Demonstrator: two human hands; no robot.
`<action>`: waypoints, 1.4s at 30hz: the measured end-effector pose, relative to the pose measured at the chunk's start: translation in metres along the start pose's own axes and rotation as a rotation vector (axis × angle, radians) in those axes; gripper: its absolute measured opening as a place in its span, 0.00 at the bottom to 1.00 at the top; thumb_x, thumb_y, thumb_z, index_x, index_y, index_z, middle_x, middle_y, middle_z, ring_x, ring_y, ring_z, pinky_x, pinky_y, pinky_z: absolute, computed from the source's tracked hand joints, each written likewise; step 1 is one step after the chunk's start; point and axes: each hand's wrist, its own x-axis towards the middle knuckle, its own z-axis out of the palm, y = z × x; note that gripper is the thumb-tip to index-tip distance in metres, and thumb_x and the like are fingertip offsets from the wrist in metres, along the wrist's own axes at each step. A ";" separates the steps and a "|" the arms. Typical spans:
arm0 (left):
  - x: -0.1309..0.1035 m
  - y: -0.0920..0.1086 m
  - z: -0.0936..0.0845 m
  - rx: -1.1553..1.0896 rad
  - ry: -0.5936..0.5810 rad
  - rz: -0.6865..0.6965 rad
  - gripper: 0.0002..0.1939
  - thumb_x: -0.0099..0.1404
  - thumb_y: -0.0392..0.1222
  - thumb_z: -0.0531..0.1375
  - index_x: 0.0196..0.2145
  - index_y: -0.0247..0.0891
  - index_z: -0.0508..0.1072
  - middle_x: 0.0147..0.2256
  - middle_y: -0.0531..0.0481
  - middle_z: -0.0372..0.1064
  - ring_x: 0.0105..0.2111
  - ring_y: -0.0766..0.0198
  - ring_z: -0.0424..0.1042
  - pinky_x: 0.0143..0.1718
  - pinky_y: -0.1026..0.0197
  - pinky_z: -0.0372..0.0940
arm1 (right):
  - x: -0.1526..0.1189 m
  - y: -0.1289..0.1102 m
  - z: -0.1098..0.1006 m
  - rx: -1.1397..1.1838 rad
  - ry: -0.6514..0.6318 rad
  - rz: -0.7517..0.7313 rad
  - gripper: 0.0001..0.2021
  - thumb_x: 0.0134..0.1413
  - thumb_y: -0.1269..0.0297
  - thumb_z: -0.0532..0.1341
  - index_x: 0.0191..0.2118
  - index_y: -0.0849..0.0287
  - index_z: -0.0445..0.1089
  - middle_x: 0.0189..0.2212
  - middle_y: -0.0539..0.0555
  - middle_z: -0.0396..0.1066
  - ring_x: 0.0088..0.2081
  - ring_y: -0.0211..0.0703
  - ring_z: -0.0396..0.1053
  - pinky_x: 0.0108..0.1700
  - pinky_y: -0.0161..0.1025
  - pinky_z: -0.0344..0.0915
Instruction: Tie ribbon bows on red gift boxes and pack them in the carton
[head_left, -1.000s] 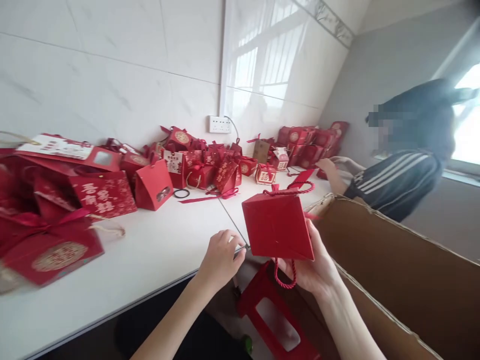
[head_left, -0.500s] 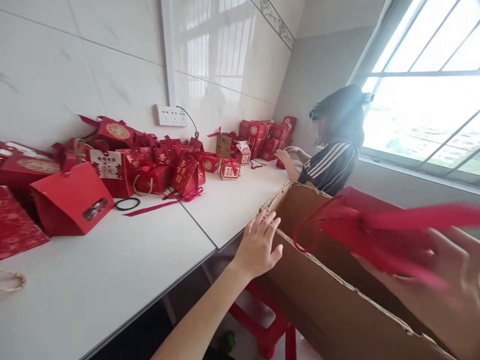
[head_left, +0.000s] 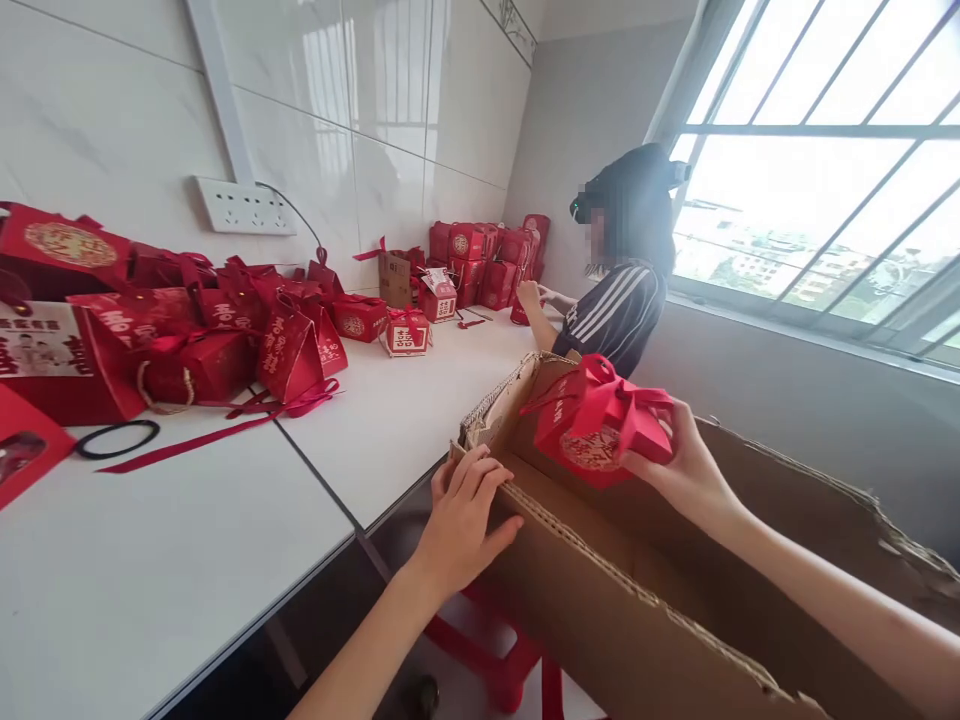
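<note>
In the head view my right hand (head_left: 694,475) grips the end of a red gift box (head_left: 592,425) with a gold round emblem and a pink-red ribbon bow. It holds this box in the air over the inside of a large open cardboard box (head_left: 592,565). My left hand (head_left: 465,520) has its fingers bent over the cardboard box's near rim, close to the corner by the table, with the thumb against the outer wall. Within the carton, brown walls and part of the bottom show.
A white table (head_left: 187,560) carries piled red gift boxes (head_left: 202,365), a black ring (head_left: 116,440) and a small double-happiness box (head_left: 406,335). A co-worker (head_left: 615,310) stands at the far end beside stacked boxes (head_left: 487,265). Under the carton is a red stool (head_left: 502,665).
My right hand has brought the gift box leftward and farther over the carton, and it is now sharp. My left fingers have bent over the rim. The view has turned right.
</note>
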 end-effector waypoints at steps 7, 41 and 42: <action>0.000 -0.005 0.013 0.023 0.181 0.075 0.17 0.56 0.39 0.56 0.45 0.40 0.63 0.45 0.47 0.68 0.55 0.53 0.60 0.54 0.52 0.44 | -0.022 -0.026 0.015 0.946 -0.180 0.786 0.15 0.45 0.54 0.65 0.39 0.53 0.68 0.32 0.49 0.75 0.32 0.39 0.74 0.34 0.33 0.74; 0.036 0.099 -0.066 -0.047 0.399 0.531 0.07 0.61 0.33 0.57 0.38 0.35 0.71 0.34 0.47 0.72 0.34 0.64 0.73 0.37 0.62 0.72 | -0.039 -0.018 0.010 -0.288 -0.055 -0.628 0.33 0.45 0.67 0.67 0.55 0.40 0.54 0.58 0.57 0.47 0.60 0.60 0.52 0.50 0.56 0.67; 0.034 0.100 -0.065 -0.035 0.391 0.561 0.06 0.62 0.34 0.56 0.37 0.35 0.71 0.34 0.47 0.72 0.35 0.64 0.73 0.38 0.62 0.72 | -0.040 -0.018 0.010 -0.275 -0.052 -0.618 0.33 0.44 0.66 0.68 0.55 0.41 0.55 0.58 0.57 0.48 0.60 0.61 0.52 0.50 0.56 0.67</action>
